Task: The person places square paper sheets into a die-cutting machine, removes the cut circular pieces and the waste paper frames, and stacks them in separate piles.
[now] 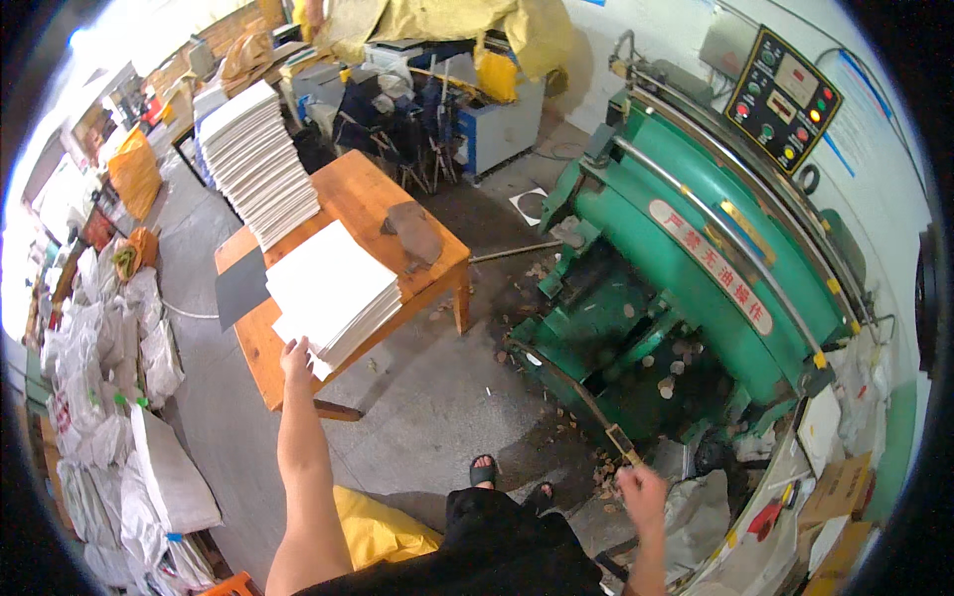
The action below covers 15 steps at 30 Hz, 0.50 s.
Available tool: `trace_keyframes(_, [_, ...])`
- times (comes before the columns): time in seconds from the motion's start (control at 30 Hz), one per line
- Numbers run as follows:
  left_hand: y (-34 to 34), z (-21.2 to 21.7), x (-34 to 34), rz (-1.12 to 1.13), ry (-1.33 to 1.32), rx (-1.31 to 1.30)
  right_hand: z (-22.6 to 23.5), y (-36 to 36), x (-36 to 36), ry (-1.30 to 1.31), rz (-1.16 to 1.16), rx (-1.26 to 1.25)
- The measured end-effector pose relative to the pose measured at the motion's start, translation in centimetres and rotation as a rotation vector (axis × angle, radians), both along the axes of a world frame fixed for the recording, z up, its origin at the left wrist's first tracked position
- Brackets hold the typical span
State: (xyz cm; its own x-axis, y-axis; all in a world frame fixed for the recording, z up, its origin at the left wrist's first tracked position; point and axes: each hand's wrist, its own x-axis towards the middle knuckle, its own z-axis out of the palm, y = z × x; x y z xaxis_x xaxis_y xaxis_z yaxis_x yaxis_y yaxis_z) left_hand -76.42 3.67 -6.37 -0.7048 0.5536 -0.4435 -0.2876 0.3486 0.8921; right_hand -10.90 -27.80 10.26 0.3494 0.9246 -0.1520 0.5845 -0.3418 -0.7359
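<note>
My left hand (296,362) is at the near corner of a stack of white sheets (333,278), its fingers closed on a sheet's edge there. That stack lies on a wooden table (260,343). Behind it rises a taller, leaning pile of white sheets (256,159). My right hand (643,497) is curled shut low in front of a green machine (636,223), close to the lower end of a metal bar (584,395). Whatever its fingers hold, if anything, is hidden.
A dark sheet (241,288) overhangs the table's left edge, and a brown cloth-like piece (413,233) lies at its right. White bags (94,417) crowd the left side. A black control panel (783,99) hangs at upper right. A yellow sack (383,526) lies by my legs.
</note>
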Motion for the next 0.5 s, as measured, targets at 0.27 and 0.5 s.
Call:
trace_keyframes(0.27, [-6.5,-4.8,-1.8,-0.258,-0.469,0.32,30.5,6.1,-11.0,-0.38,0.508,0.845])
trace_keyframes(0.5, [-14.3,2.7,5.2,-0.069,-0.327,0.53,33.5,7.5,-13.4,-0.54,0.372,1.095])
